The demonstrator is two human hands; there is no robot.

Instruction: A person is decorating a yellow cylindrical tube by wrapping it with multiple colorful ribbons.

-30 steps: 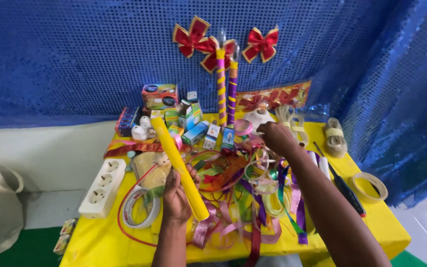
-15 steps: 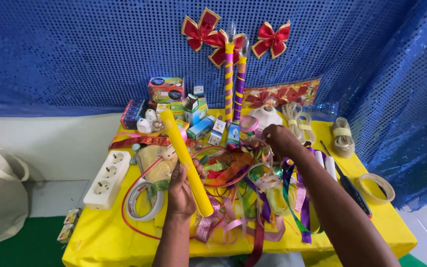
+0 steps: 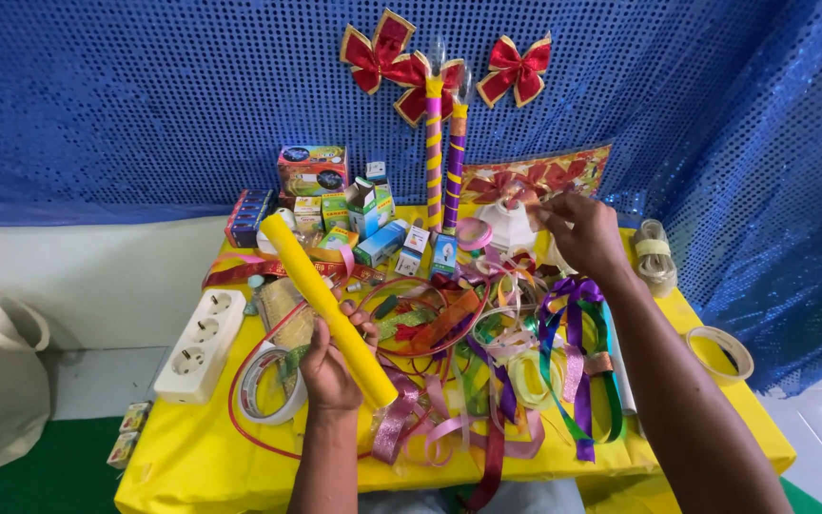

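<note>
Both bare forearms enter from the lower edge. The left hand (image 3: 327, 366) is near the body, back of the hand toward the camera, fingers curled in a closed grip. The right arm runs diagonally from the lower right, extended well forward; the right hand (image 3: 580, 233) is raised, its fingertips pinched together, pointing left.

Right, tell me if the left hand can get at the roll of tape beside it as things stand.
Probably not yet: the left hand is wrapped around the yellow tube, so it has no free fingers. The tape roll lies right beside it on the yellow table, with nothing on top.
</note>
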